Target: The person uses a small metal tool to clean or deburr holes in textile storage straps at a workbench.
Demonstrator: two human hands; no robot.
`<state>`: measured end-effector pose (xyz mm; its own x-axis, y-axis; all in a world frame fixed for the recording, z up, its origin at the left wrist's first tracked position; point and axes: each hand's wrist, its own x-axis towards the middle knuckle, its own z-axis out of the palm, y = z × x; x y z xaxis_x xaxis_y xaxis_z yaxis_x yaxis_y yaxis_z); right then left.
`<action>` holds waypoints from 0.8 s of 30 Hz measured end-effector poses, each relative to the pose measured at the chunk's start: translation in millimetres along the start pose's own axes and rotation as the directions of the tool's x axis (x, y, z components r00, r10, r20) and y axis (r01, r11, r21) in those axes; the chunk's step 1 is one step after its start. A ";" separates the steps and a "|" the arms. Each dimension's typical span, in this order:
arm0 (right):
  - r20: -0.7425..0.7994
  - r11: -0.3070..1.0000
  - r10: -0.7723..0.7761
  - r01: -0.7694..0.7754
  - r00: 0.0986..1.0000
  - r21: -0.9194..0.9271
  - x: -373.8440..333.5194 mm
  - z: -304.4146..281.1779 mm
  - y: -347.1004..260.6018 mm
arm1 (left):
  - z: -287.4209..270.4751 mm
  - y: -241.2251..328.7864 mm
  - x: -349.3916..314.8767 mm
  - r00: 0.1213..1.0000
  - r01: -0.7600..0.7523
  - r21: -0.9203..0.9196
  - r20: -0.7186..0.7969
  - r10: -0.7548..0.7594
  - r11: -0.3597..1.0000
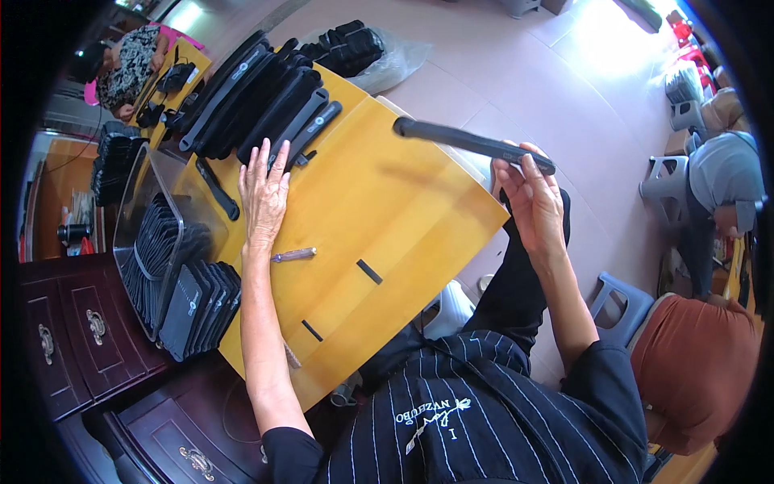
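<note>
In my right hand point(532, 189) is a long, narrow black strap-like piece point(459, 139) with a rounded far end. The fingers and thumb pinch its near end, and it sticks out to the left above the table's right edge. My left hand point(264, 194) lies with fingers stretched out, beside a row of similar black pieces point(262, 105) on the table. Its fingertips reach the near end of the row; whether they press on it I cannot tell. A single black strip point(218, 189) lies just left of that hand. By the left wrist rests a small screwdriver-like tool point(294, 255) with a purplish handle.
The yellow table point(387, 218) carries two short black strips point(369, 272). Left stands a clear bin point(149, 250) of dark flat pieces, with more pieces point(197, 310) beside it. Dark wooden drawers point(97, 327) are lower left. People sit at far left and right, near grey stools point(621, 310).
</note>
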<state>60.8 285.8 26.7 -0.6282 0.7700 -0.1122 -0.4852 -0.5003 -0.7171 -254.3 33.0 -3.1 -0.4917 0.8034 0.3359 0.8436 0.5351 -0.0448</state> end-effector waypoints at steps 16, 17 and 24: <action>0.335 0.961 0.278 -0.262 0.900 -0.094 -119.4 43.2 32.9 | -116.9 190.2 -76.3 0.905 0.082 -0.864 0.274 -0.326 -0.498; 0.386 0.960 0.253 -0.179 0.887 -0.217 -128.9 42.6 38.7 | -119.3 189.8 -82.9 0.872 0.024 -0.855 0.271 -0.407 -0.517; 0.976 0.482 0.114 0.849 0.184 -0.216 -151.1 71.8 50.5 | -137.3 158.9 -155.6 0.815 -0.365 -0.047 0.466 -0.344 -0.930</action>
<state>87.6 115.7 56.9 -0.7644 -0.3023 0.5694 -0.6360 0.4984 -0.5892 -14.1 -42.9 66.8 -0.7914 0.5929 -0.1490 -0.5947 -0.8031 -0.0370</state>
